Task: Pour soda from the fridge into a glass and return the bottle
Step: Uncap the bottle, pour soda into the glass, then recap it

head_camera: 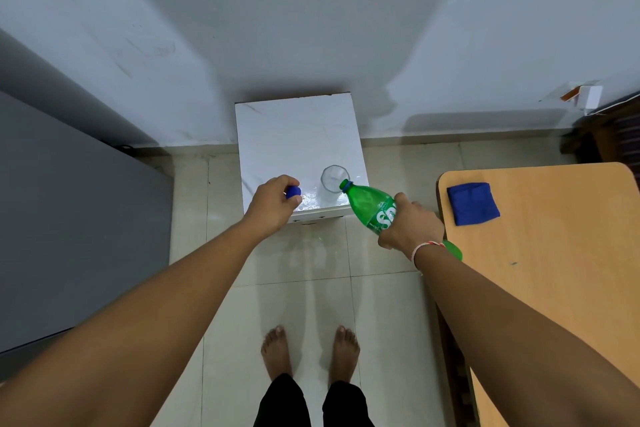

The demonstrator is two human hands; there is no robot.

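Right grip (410, 224) wrapped round tilted bottle (369, 204), mouth at glass (334, 180) rim. Left grip (277, 203) closed on cap (293, 191). Tip slowly, keep mouth over glass.

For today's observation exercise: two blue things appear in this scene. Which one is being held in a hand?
The small blue bottle cap, pinched in the left hand over the white stand. The other, a folded blue cloth, lies untouched on the wooden table.

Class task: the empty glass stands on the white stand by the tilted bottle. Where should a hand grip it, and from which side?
Grip the glass around its lower wall, from the left: the green bottle and right hand crowd its right, and its open rim must stay clear.
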